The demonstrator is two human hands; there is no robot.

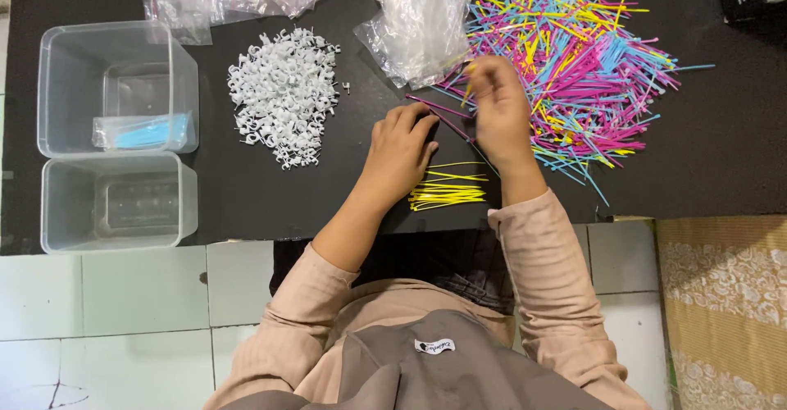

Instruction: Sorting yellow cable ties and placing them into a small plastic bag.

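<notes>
**Sorting sticks by colour, one pinch at a time**

Nearest the body, a small white oval label (pixel 434 346) sits on the brown garment; its print is left unread. Past the tiled edge, on the black surface (pixel 721 156), a neat bundle of yellow sticks (pixel 447 189) lies between the two forearms.

The left hand (pixel 402 152) rests knuckles-up just above that bundle, fingers curled down onto a few magenta sticks (pixel 447 119) that run toward the right hand; whether it grips or only pins them I cannot tell. The right hand (pixel 496 102) has its fingers pinched shut on a yellow stick or two at the near edge of the mixed pile (pixel 574 57) of pink, yellow and blue sticks.

To do this well, I judge it best to lift each stick clear along its length so neighbours do not drag, and lay it parallel with its colour group.

Left of the hands is a heap of white clips (pixel 283 90). Further left stand two clear tubs (pixel 115 201); the far one holds a small clear bag (pixel 139 131) with blue contents. Along the far edge lie crumpled clear bags (pixel 418 16).
</notes>
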